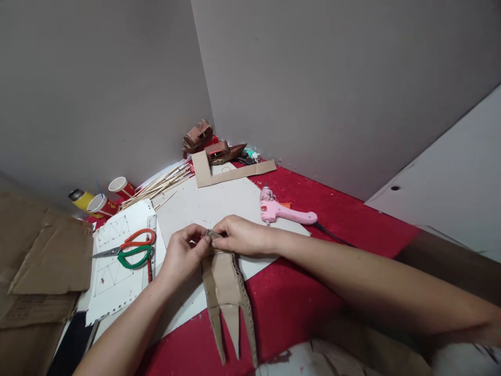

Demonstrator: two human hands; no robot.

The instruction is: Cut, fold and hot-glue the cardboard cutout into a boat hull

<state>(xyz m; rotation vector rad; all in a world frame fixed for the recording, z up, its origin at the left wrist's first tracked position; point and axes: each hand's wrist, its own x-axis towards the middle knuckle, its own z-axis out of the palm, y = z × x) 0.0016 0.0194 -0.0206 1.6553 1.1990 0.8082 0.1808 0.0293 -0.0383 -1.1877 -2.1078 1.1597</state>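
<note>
A folded cardboard piece (225, 282) with several long pointed ends lies toward me over the front edge of a white board. Its far end is pinched between my left hand (188, 248) and my right hand (238, 235). Both sets of fingertips meet there on a small bent part of the cardboard. The left thumb and forefinger press from the left side, the right ones from the right and above. My fingers partly hide that end. Just right of my right hand lies a pink hot glue gun (287, 213), untouched.
Orange-and-green-handled scissors (133, 248) and a ruler (151, 235) lie on drawn paper at left. Behind are thin wooden sticks (160, 183), paper cups (102, 205), a yellow bottle (81, 199), an L-shaped cardboard strip (235, 173) and brown model boats (225, 151). Cardboard sheets (50, 256) stand far left.
</note>
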